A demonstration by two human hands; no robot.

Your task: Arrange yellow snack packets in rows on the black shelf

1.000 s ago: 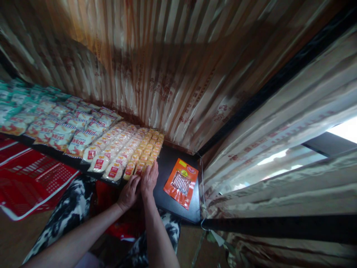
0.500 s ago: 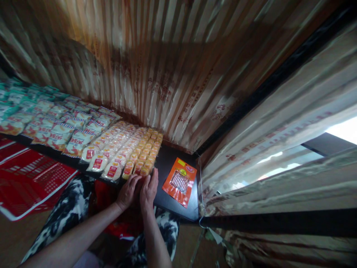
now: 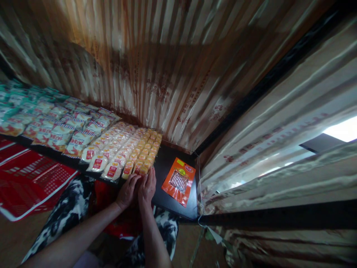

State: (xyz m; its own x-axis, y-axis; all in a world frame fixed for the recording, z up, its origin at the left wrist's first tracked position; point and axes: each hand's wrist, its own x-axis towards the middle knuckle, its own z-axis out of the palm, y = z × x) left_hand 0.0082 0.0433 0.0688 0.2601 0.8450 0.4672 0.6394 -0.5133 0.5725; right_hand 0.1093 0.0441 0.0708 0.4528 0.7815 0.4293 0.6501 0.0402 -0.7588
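Note:
Rows of small yellow wrapped snacks (image 3: 147,150) lie on a dark table (image 3: 160,165). My left hand (image 3: 128,190) rests at their front end, fingers bent forward against the nearest packets. Beside it, my right hand (image 3: 147,186) has its fingers stretched along the front right corner of the rows. Both hands are close together, thumbs inward, and neither visibly grasps a packet; the gap between the palms is dark. Round white snacks in clear wrappers with red labels (image 3: 112,169) lie just left of the yellow ones.
An orange pouch (image 3: 180,181) lies flat on the table to the right. White printed bags (image 3: 79,141) and green bags (image 3: 16,97) fill the left. Red baskets (image 3: 39,180) stand below at left. Striped plastic sheeting (image 3: 167,74) hangs behind, with a dark post (image 3: 251,89).
My right hand has shifted slightly left, closer to the yellow snacks and my left hand. The right edge of the yellow rows sits slightly further left. My left hand barely moved.

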